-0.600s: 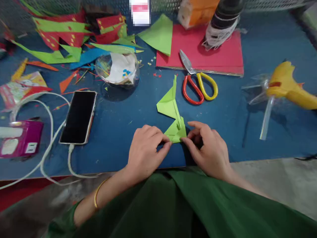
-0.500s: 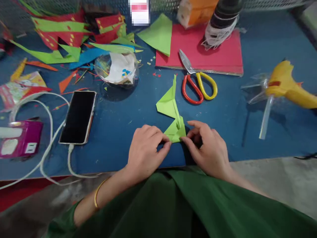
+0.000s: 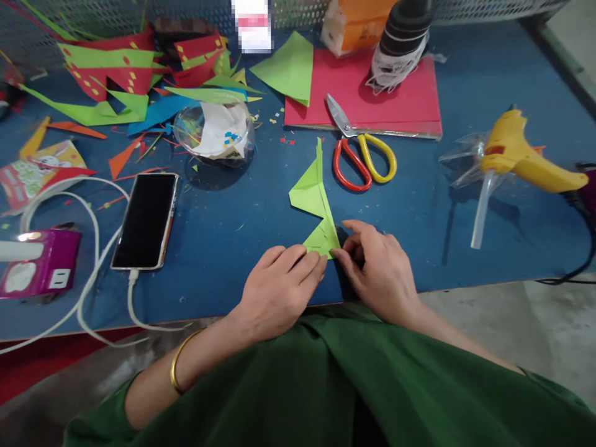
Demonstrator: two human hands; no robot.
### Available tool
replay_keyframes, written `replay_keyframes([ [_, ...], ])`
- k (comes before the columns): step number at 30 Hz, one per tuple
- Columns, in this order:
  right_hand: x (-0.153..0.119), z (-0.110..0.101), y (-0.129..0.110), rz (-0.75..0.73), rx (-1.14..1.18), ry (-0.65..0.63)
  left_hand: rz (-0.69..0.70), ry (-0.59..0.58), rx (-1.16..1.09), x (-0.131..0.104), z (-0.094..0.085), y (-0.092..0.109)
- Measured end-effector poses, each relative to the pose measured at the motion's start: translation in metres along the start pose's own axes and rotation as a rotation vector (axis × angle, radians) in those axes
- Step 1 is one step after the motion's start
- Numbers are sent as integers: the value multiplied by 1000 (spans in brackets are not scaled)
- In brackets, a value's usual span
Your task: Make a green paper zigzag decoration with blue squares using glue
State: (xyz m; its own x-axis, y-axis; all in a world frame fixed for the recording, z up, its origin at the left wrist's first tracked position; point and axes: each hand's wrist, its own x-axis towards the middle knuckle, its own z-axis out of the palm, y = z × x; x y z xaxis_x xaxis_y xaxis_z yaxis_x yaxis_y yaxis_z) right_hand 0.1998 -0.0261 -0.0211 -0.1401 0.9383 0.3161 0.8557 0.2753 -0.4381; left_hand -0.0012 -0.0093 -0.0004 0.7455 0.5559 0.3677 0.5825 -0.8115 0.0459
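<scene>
A folded light-green paper piece [image 3: 309,195] lies on the blue table, with a wide pointed upper part, a narrow strip running up and a smaller triangular lower part. My left hand [image 3: 278,290] presses its closed fingers and thumb on the lower left edge, covering that corner. At the lower right corner, my right hand [image 3: 379,268] pinches the paper, thumb on the edge and fingers curled. Scissors [image 3: 347,127] with one red and one yellow handle lie partly open just beyond the paper, apart from both hands.
A phone [image 3: 147,220] on a white cable lies to the left, near a clear bowl [image 3: 242,139] of scraps. Red paper sheets [image 3: 344,81] lie at the back under a dark bottle [image 3: 404,34] wound with string. A yellow glue gun [image 3: 521,155] stands right.
The small raised flap on the paper's lower part now lies flatter. My left fingers have come closer together over the bottom edge, and my right hand still holds the corner. The view has shifted slightly.
</scene>
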Motion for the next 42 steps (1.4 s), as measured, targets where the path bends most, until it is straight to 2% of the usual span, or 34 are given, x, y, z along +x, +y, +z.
replay_keyframes([
  [5, 0, 0, -1, 19, 14, 2, 25, -19, 32, -1, -3, 2],
  [12, -2, -1, 1, 15, 39, 22, -77, 59, -71, -3, -2, 2],
  [16, -3, -2, 0, 38, 52, 19, -119, 30, -91, -1, -1, 2],
  [24, -1, -2, -4, 81, 35, 12, -78, -3, -49, 2, -3, 2],
  [32, 1, -4, -7, 8, -61, 58, -62, -9, -41, 1, -2, 1],
  [38, -3, -6, -4, -197, -150, 37, -47, -17, -24, -1, -2, 3],
  [42, -9, -11, 3, -279, -163, -35, -20, -49, 15, -2, -3, 3],
])
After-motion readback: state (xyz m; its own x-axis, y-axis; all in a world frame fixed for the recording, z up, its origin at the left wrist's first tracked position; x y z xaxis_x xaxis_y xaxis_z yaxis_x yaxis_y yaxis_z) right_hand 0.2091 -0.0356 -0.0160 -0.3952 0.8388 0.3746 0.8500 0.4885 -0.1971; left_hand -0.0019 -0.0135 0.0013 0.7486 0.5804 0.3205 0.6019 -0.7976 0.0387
